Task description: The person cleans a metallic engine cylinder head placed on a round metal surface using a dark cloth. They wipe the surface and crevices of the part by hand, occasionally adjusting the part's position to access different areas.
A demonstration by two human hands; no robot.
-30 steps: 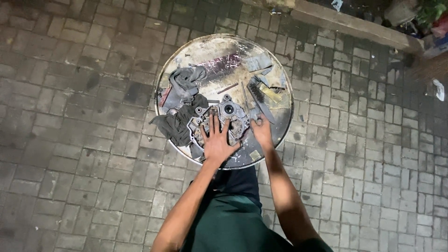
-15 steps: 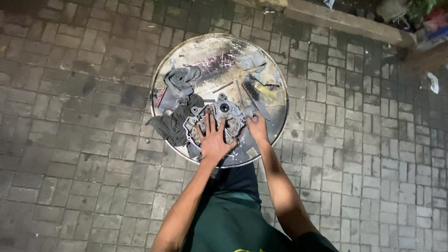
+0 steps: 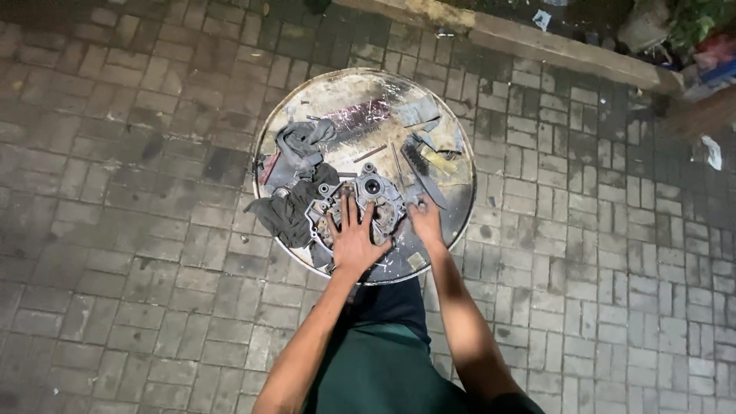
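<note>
Here, left of centre in the frame, a dark rag (image 3: pixel 287 211) is draped over the rim of the round metal tray (image 3: pixel 341 88) and could be dragged off. At centre, the left hand (image 3: pixel 354 239) is pressed flat, fingers spread, on the grey engine casing (image 3: pixel 366 201); nothing is gripped, so the greasy casing may slide. Just right, the right hand (image 3: pixel 425 222) is laid open beside it, near a brush (image 3: pixel 420 165).

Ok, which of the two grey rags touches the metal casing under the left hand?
The darker rag by the round top's left edge touches the casing; the lighter rag lies farther away.
</note>
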